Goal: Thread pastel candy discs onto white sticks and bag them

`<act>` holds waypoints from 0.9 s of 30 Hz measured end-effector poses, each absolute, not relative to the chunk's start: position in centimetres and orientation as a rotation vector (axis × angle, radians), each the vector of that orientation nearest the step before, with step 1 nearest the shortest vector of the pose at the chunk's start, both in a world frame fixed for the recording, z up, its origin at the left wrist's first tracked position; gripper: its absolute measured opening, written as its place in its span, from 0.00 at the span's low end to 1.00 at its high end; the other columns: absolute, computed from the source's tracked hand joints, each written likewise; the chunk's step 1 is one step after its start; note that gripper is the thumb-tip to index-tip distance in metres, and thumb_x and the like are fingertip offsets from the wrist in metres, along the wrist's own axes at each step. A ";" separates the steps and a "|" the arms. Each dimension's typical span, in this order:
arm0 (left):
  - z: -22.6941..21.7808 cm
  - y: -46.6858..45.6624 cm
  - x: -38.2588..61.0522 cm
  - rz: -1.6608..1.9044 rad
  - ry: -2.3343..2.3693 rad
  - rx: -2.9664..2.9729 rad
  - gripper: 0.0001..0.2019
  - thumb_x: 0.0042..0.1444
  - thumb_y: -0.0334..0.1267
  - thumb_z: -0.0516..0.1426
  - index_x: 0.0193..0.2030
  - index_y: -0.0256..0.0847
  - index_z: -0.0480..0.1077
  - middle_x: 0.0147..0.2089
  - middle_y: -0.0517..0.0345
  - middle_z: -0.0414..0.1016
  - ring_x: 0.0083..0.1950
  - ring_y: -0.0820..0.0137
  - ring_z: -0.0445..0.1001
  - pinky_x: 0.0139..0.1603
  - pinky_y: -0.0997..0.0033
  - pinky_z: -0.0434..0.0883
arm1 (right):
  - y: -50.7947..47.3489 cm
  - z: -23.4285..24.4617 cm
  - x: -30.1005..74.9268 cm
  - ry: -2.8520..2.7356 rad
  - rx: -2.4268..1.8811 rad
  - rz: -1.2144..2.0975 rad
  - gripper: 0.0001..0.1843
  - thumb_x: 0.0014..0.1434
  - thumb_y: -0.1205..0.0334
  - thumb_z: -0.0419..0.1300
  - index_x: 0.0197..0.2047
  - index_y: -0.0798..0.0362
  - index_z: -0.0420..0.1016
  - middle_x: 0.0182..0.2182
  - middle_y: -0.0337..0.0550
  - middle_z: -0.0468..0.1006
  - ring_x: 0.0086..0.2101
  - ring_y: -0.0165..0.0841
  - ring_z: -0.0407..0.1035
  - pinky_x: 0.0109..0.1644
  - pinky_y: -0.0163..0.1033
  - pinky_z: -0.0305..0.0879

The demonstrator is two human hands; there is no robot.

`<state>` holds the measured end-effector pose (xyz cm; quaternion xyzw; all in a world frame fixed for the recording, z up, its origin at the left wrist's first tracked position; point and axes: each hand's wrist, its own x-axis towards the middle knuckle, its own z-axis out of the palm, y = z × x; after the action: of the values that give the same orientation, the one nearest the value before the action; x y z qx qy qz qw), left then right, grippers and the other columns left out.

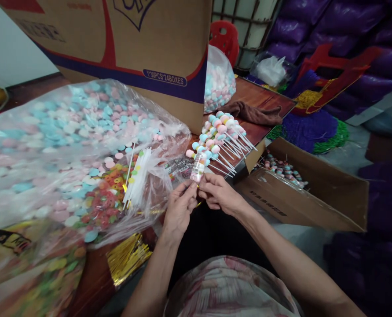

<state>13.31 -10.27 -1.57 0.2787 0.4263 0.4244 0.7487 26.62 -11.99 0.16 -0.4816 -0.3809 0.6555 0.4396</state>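
A candy skewer in a clear printed wrapper (198, 166) is held upright between my two hands at the table's near edge. My left hand (181, 203) pinches the lower end of the wrapper from the left. From the other side my right hand (220, 192) closes its fingertips at the same spot, where a bit of gold shows. Just beyond lies a pile of candy skewers (220, 132) in pink, blue and white, their sticks pointing right. Printed wrappers (179, 168) lie left of the held one.
A big clear bag of pastel candies (93, 110) covers the left, with gummy rings (106, 198) and white sticks (141, 174) at its mouth. Gold twist ties (128, 257) lie in front. A carton (133, 53) stands behind; an open box (308, 193) holding wrapped skewers sits at right.
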 end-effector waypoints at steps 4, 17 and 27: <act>-1.7 -10.0 13.7 0.855 0.844 0.324 0.16 0.43 0.36 0.71 0.29 0.34 0.69 0.20 0.68 0.63 0.16 0.88 0.48 0.16 0.86 0.46 | -13.1 -1.1 26.3 -1.112 -1.247 1.327 0.11 0.64 0.54 0.54 0.32 0.50 0.61 0.23 0.32 0.69 0.15 0.22 0.55 0.18 0.30 0.52; 0.0 -10.6 14.5 0.770 0.742 0.128 0.14 0.47 0.32 0.70 0.34 0.36 0.69 0.24 0.70 0.63 0.18 0.86 0.58 0.16 0.86 0.55 | -13.6 -2.3 28.2 -1.785 -1.299 0.143 0.13 0.67 0.64 0.52 0.39 0.48 0.79 0.38 0.47 0.81 0.41 0.37 0.76 0.45 0.44 0.73; 1.1 -10.6 16.1 0.830 0.662 0.469 0.19 0.51 0.54 0.66 0.37 0.39 0.75 0.39 0.53 0.76 0.43 0.66 0.74 0.38 0.71 0.72 | -15.3 1.2 27.7 -1.350 -1.426 0.549 0.10 0.67 0.62 0.52 0.34 0.50 0.70 0.29 0.41 0.73 0.32 0.33 0.68 0.38 0.38 0.66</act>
<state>16.15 -10.62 1.14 0.2216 0.3126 0.3921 0.8363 27.67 -15.28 1.19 -0.5959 -0.5640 0.2293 0.5237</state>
